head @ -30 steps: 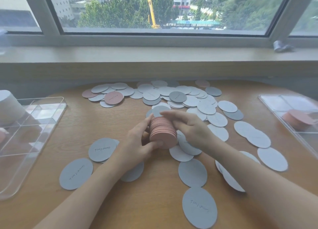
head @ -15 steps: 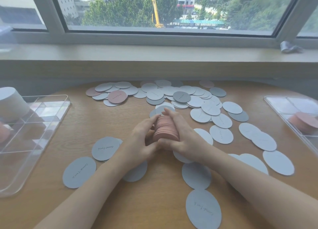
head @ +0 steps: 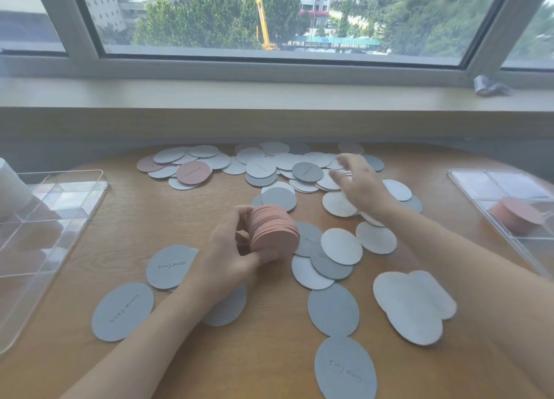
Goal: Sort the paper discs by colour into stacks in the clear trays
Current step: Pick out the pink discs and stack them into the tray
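Note:
My left hand (head: 236, 249) grips a thick stack of pink discs (head: 274, 232) on edge above the middle of the wooden table (head: 150, 219). My right hand (head: 358, 181) is stretched out, fingers spread, over the far heap of grey and white discs (head: 260, 168), holding nothing. A loose pink disc (head: 193, 172) lies at the heap's left, another pink disc (head: 350, 147) at its far right. Clear trays stand at both sides: the left tray (head: 45, 219), and the right tray (head: 491, 189) with a pink stack (head: 520, 216) inside.
Grey discs (head: 332, 308) and white discs (head: 413, 302) lie scattered over the near half of the table. A white cylinder stack (head: 10, 189) sits at the left tray's far corner. A windowsill runs behind the table, with a small crumpled foil object (head: 488, 85) on it.
My right hand let go of the pink stack and reached forward to the far heap. The left hand alone now holds the stack. The view moved closer.

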Demonstrator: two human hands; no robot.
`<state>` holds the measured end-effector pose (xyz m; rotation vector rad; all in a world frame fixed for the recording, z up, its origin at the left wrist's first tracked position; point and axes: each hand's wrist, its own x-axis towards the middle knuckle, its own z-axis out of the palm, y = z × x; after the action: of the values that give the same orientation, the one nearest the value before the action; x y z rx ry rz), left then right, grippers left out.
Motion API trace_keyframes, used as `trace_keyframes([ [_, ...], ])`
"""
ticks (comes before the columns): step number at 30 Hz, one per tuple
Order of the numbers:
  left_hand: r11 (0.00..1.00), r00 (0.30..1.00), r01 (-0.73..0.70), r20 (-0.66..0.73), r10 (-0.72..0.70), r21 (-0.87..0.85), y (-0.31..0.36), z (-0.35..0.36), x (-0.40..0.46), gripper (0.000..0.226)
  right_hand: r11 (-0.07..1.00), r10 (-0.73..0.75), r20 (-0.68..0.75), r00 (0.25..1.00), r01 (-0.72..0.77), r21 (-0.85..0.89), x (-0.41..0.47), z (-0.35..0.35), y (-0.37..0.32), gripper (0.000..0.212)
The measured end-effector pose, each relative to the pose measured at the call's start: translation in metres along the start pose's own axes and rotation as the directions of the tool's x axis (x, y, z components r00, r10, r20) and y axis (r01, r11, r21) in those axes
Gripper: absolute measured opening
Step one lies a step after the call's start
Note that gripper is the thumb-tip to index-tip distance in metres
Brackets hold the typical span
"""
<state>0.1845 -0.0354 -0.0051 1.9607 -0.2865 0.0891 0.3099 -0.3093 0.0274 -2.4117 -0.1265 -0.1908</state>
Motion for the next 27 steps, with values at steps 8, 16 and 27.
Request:
trace_keyframes([
  [8, 0.997, 1.000, 0.028, -0.006, -0.029, -0.075, 0.003, -0.001, 0.000, 0.060, 0.898, 0.230, 0.040, 0.972, -0.196, -0.394, 0.097, -0.027, 0.063, 0.060],
  [16, 0.998, 1.000, 0.029, -0.010, -0.030, -0.056, 0.002, -0.001, 0.001, 0.058, 0.871, 0.176, 0.066, 0.982, -0.125, -0.475, 0.135, -0.016, 0.065, 0.046],
  [27, 0.999, 1.000, 0.024, 0.002, -0.024, -0.036, 0.002, -0.002, 0.000, 0.060, 0.686, -0.046, 0.148, 0.988, 0.139, -0.714, 0.074, -0.031, 0.036, 0.030],
])
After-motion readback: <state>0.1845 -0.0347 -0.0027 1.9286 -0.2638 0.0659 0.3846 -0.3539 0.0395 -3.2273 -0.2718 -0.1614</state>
